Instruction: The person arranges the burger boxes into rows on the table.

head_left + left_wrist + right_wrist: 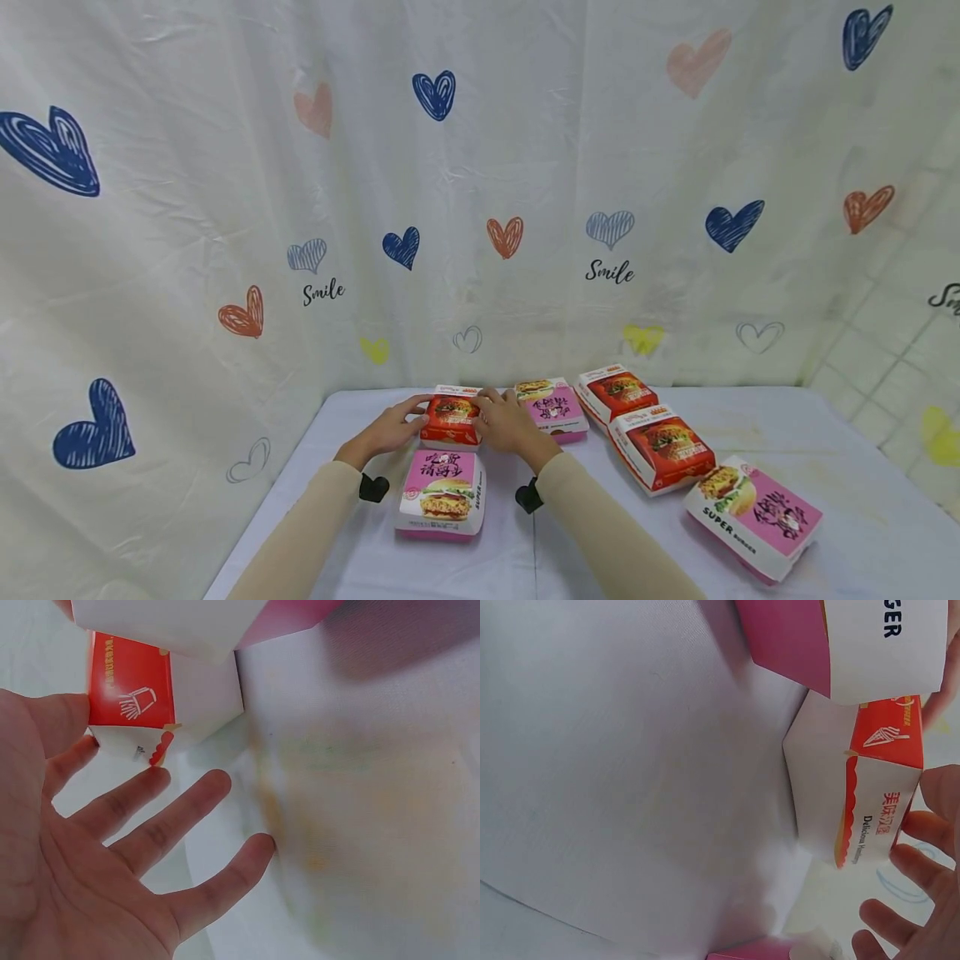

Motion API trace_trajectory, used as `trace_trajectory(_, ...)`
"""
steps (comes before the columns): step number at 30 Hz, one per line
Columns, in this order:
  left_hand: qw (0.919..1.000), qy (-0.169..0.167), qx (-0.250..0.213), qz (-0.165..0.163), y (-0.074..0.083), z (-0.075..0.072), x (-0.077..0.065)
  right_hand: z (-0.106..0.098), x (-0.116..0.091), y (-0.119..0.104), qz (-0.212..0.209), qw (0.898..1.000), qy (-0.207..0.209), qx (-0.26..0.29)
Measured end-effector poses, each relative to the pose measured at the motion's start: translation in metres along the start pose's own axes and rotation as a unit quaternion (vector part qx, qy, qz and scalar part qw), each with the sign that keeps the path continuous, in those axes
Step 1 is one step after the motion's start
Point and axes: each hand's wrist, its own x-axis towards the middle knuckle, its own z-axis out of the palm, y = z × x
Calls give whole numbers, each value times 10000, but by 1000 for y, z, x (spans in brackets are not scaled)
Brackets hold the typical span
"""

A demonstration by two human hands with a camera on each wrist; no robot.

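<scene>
A red burger box (pixel 452 419) sits on the table between my two hands. At its left side is my left hand (pixel 392 429), thumb and index fingertips at the box's edge, the other fingers (pixel 217 877) spread apart. My right hand (pixel 512 423) touches the opposite side; its thumb and first fingertips (pixel 909 855) meet the edge. Directly in front of the red box stands a pink-and-white burger box (pixel 442 493), which covers part of the red box (pixel 826 769) in both wrist views.
Right of my right hand lies another pink burger box (pixel 552 408). Two red burger boxes (pixel 617 392) and a further pink one (pixel 756 517) form a slanted row on the right. The white-covered table (pixel 555 550) ends at a heart-printed curtain (pixel 525 167).
</scene>
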Motion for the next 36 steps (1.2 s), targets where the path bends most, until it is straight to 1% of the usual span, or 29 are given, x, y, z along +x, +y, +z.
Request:
trace_trajectory(3,9999,71,28,67,1,0,-1,0,0,0,-16,10000,33,-18)
trace_trajectory(12,9995,280,128,34,4,2,-5,1,2,0,128,9998,-58,141)
trace_trajectory(17,9991,371,156,-129,5,3,-4,1,4,1,117,9997,-78,214)
trace_trajectory(22,9987,377,185,-288,6,3,-4,3,4,1,125,9996,-75,250)
trace_trajectory(31,9982,340,289,-393,6,5,-2,7,3,2,123,9992,-33,388)
trace_trajectory(36,9979,364,317,-423,9,7,-2,8,2,2,266,9974,-85,665)
